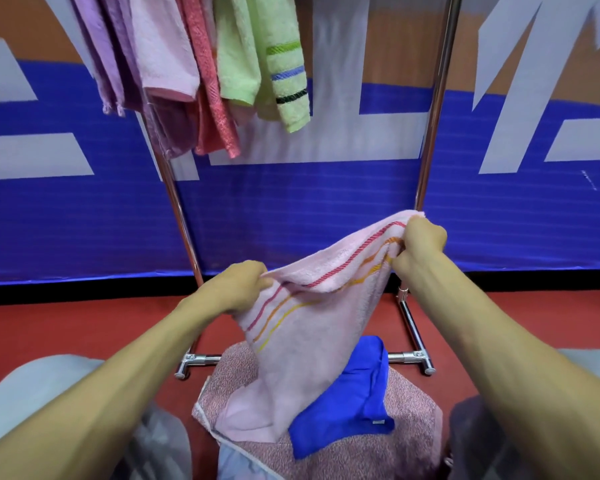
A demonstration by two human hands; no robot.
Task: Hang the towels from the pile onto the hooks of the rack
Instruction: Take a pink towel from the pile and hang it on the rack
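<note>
A pale pink towel [312, 327] with red, orange and yellow stripes is stretched between my hands. My left hand [238, 289] grips its near-left edge and my right hand [420, 247] grips its raised far-right corner. Its lower end drapes onto the pile below, where a blue towel [354, 407] lies on a speckled pink towel [406, 441]. Behind stands the chrome rack [433, 133]. Several towels hang at its upper left: purple [101, 53], light pink [167, 53], coral [215, 109] and green with stripes [278, 64]. The hooks are out of view.
The rack's base bar [407, 357] crosses the red floor [66, 327] just behind the pile. A blue, orange and white banner wall [291, 209] stands close behind the rack. The right half of the rack holds no towels.
</note>
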